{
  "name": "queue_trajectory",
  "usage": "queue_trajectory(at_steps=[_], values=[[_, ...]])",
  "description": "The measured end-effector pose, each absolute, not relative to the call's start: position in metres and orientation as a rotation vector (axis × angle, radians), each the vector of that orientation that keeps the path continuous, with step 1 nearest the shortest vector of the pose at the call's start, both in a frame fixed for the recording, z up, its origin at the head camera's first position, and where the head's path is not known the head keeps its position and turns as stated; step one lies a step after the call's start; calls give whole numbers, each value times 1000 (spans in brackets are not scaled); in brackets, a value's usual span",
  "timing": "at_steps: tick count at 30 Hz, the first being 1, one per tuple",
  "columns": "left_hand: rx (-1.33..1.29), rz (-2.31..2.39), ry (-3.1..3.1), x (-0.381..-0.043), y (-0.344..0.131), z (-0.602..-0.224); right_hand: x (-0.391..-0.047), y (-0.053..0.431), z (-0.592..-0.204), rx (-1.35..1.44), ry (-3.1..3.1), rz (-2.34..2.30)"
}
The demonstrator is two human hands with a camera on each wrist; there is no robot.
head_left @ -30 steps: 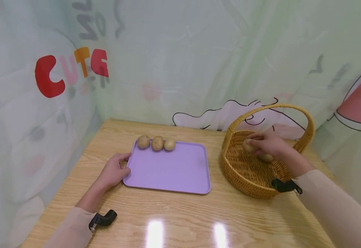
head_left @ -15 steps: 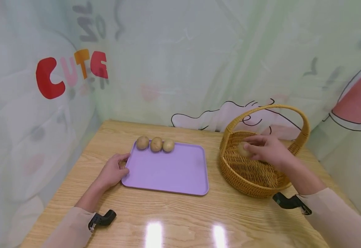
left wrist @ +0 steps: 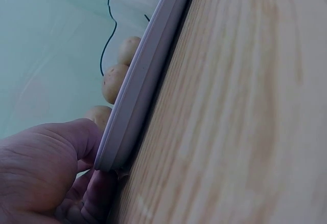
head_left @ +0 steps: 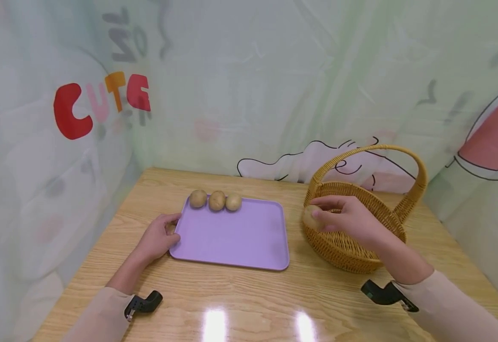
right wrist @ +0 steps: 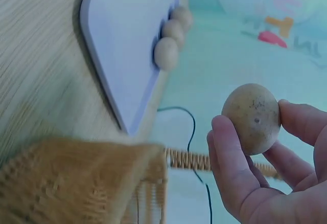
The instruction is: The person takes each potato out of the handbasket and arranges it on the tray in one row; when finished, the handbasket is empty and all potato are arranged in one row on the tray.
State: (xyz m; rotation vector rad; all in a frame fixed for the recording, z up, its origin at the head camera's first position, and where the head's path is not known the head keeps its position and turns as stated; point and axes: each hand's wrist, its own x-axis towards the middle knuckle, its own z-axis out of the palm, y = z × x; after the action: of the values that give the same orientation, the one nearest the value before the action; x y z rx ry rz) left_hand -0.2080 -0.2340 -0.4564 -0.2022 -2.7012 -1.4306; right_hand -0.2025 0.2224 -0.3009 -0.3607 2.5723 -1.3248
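Note:
My right hand (head_left: 353,221) pinches a potato (right wrist: 251,119) between thumb and fingertips. In the head view that potato is over the left rim of the wicker basket (head_left: 342,259). The left hand (head_left: 156,236) grips the left edge of a purple tray (head_left: 236,242); in the left wrist view the thumb (left wrist: 76,137) is above the rim and the fingers curl below it. Along the tray's far edge sit three potatoes in a row: a left one (head_left: 198,198), a middle one (head_left: 217,201) and a right one (head_left: 233,202). My right hand and forearm hide part of the basket's inside.
The basket's tall arched handle (head_left: 372,148) rises behind the right hand. Tray and basket stand apart on a wooden table (head_left: 249,299), with a strip of tabletop between them. A printed cloth (head_left: 231,95) hangs behind and at the sides.
My right hand has lifted the potato from inside the basket and moved it left to the basket's rim. The left hand stays on the tray, and the three potatoes there have not moved.

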Motion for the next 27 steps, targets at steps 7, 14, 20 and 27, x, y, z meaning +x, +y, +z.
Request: queue_trajectory(at_steps=[7, 14, 20, 27], values=[[-202, -1437, -2699, -208, -237, -460, -217, 186, -311, -359, 2505, -1485], [-201, -1429, -2697, -208, -237, -461, -229, 144, -327, -346, 2436, -1646], [-207, -1410, -2688, -210, -235, -463, -243, 118, -339, -255, 2417, -1723], [-216, -1391, -2688, -210, -236, -461, -273, 100, -359, -135, 2412, -1736]])
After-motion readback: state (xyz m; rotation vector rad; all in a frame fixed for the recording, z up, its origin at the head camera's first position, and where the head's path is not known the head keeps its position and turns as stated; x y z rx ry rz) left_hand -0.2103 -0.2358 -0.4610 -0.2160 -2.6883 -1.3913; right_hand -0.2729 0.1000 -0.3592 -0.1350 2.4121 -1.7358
